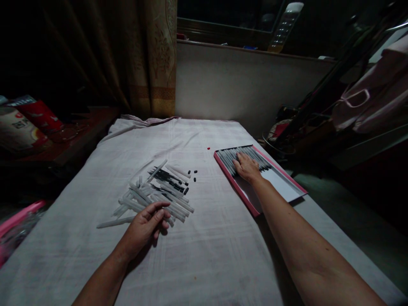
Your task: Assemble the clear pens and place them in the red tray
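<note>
My left hand (pixel 152 219) is at the near edge of a loose pile of pen parts, its fingers loosely bent and nothing visible between them. The pile holds pale translucent pen barrels (pixel 178 209) and thin dark refills (pixel 165 176). Several small black caps (pixel 195 179) lie just right of it. To the right, a shallow pink-edged box (pixel 234 180) holds a row of grey pens (pixel 228 158) side by side at its far end. My right hand (pixel 247 167) rests on this row with fingers extended; its fingertips touch the pens.
A white cloth (pixel 207 255) covers the table. One tiny red piece (pixel 208 148) lies beyond the box's left corner. Packages (pixel 24 127) stand on a side table at left. A curtain (pixel 153 59), a wall and a windowsill bottle (pixel 285 27) are behind; hanging clothes (pixel 379 85) are at right.
</note>
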Demonstrator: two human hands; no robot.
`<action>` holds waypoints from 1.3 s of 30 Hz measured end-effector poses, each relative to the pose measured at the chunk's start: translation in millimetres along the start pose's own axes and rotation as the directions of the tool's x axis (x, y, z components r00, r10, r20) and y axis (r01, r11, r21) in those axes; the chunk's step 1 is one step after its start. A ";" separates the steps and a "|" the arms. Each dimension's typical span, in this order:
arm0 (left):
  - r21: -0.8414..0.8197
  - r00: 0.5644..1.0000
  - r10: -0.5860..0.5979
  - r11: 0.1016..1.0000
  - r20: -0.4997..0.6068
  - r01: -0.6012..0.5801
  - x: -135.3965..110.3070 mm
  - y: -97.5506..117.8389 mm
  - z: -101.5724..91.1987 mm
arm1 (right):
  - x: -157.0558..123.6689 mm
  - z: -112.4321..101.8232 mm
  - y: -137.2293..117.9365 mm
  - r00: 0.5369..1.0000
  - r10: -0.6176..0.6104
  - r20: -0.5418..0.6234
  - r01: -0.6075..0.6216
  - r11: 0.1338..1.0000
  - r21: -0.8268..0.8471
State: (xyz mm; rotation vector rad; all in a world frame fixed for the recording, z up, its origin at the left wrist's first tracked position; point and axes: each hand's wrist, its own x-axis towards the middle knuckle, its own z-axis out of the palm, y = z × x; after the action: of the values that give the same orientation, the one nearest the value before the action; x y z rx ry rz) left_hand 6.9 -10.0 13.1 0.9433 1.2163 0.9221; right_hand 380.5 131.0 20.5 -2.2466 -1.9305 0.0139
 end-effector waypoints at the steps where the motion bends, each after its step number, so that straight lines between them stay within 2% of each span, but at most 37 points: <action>1: -0.001 1.000 0.000 1.000 -0.001 0.000 -0.1 -0.2 -0.1 | -4.6 -0.7 -3.1 0.999 -0.009 -0.034 0.009 1.000 0.003; 4: -0.011 1.000 0.002 1.000 -0.010 -0.002 -0.4 0.2 0.3 | -23.2 -2.5 -18.4 0.992 -0.076 -0.099 0.079 0.996 0.034; 7: -0.028 1.000 0.005 1.000 -0.011 -0.005 0.0 1.4 0.9 | -44.8 -2.4 -41.9 0.969 -0.186 -0.163 0.205 0.972 0.113; 11: -0.071 1.000 0.021 0.997 -0.021 -0.023 0.9 3.7 -2.9 | -70.3 2.5 -80.2 0.905 -0.346 -0.246 0.402 0.884 0.237; 15: -0.200 0.997 0.019 0.979 -0.079 -0.035 0.0 11.8 -16.1 | -91.1 11.9 -116.8 0.862 -0.424 -0.276 0.500 0.801 0.329; 20: -0.340 0.957 0.042 0.929 -0.288 -0.143 -0.1 26.7 -33.3 | -113.2 25.9 -143.9 0.873 -0.426 -0.239 0.488 0.779 0.394; 23: -0.360 0.932 0.085 0.907 -0.351 -0.219 2.7 31.3 -38.1 | -122.9 31.0 -149.5 0.885 -0.401 -0.238 0.466 0.791 0.398; 27: -0.379 0.902 0.146 0.871 -0.406 -0.312 7.4 31.2 -42.1 | -130.3 30.9 -152.3 0.901 -0.369 -0.228 0.432 0.809 0.399; 31: -0.388 0.884 0.159 0.854 -0.440 -0.347 10.1 29.3 -46.3 | -137.3 26.8 -153.1 0.916 -0.360 -0.176 0.401 0.838 0.370; 39: -0.380 0.897 0.164 0.864 -0.411 -0.332 10.7 28.8 -44.6 | -156.2 22.5 -137.0 0.935 -0.329 -0.130 0.353 0.895 0.274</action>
State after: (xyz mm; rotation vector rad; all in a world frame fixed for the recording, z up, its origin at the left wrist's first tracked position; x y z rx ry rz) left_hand -37.9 13.7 32.0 0.5797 1.1278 1.5690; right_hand 218.9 -0.1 0.7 -1.6754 -2.0939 0.1507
